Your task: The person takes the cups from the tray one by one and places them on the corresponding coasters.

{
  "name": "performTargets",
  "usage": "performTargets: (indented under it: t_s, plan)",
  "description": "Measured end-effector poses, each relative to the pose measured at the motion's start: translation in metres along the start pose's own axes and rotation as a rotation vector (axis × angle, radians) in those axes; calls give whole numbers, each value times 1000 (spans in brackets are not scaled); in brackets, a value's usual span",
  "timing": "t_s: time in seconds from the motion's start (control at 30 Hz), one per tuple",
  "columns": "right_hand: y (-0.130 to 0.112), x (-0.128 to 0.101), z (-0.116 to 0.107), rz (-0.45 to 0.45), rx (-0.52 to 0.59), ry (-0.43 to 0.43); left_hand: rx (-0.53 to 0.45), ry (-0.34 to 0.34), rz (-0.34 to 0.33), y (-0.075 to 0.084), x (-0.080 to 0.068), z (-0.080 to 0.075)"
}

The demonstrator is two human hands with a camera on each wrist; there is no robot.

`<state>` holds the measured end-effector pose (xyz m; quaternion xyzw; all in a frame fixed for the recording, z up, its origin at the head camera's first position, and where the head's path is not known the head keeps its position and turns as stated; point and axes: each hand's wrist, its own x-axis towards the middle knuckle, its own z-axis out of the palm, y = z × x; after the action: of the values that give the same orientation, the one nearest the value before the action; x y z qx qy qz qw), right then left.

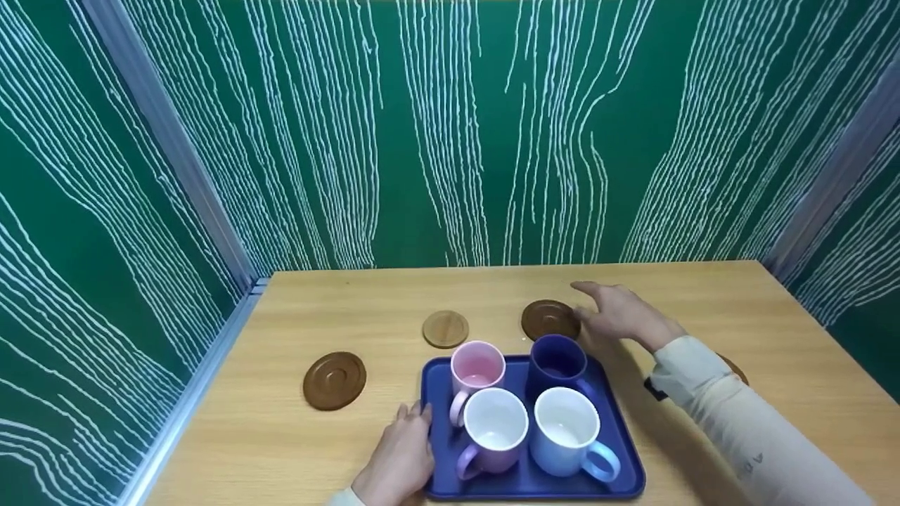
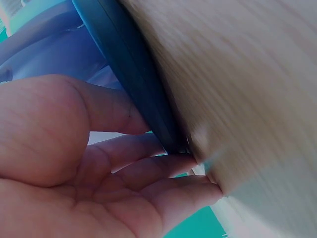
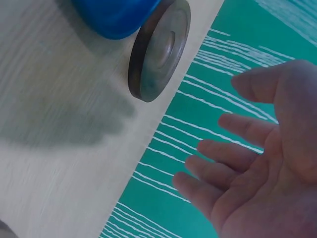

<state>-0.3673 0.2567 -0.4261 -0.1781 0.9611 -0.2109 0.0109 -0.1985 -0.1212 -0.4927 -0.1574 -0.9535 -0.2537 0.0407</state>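
Observation:
A dark blue tray (image 1: 622, 471) carries a pink mug (image 1: 478, 365), a navy mug (image 1: 557, 365), a purple mug with a white inside (image 1: 496, 422) and a light blue mug with a white inside (image 1: 566, 429). My left hand (image 1: 401, 450) rests at the tray's left edge. In the left wrist view its thumb touches the tray's side, and the fairly straight fingertips reach the rim and tabletop. Fingers spread, my right hand (image 1: 622, 313) hovers just right of a dark brown round coaster (image 1: 550, 320) behind the tray. It holds nothing.
Left of the tray lies another dark brown coaster (image 1: 335, 381). A smaller light wooden coaster (image 1: 445, 329) sits behind the pink mug. My right sleeve partly hides one more coaster (image 1: 735, 367). Green walls with white lines (image 1: 450, 140) enclose the wooden table (image 1: 246, 436).

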Motion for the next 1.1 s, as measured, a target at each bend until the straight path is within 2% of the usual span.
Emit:
performTargets:
  t_s: [0.37,0.7,0.9,1.1]
  plan:
    - [-3,-42,-4,-47,-30,71,-25,-26,-29,0,1,-1]
    - [-14,-86,6,-28,-79,92,-49,-25,-39,1,1,0]
    - [-17,-107,18,-11,-92,108,-47,-21,-43,2,1,0]
    - [-17,-125,36,24,-114,84,16,-25,-18,1,1,0]
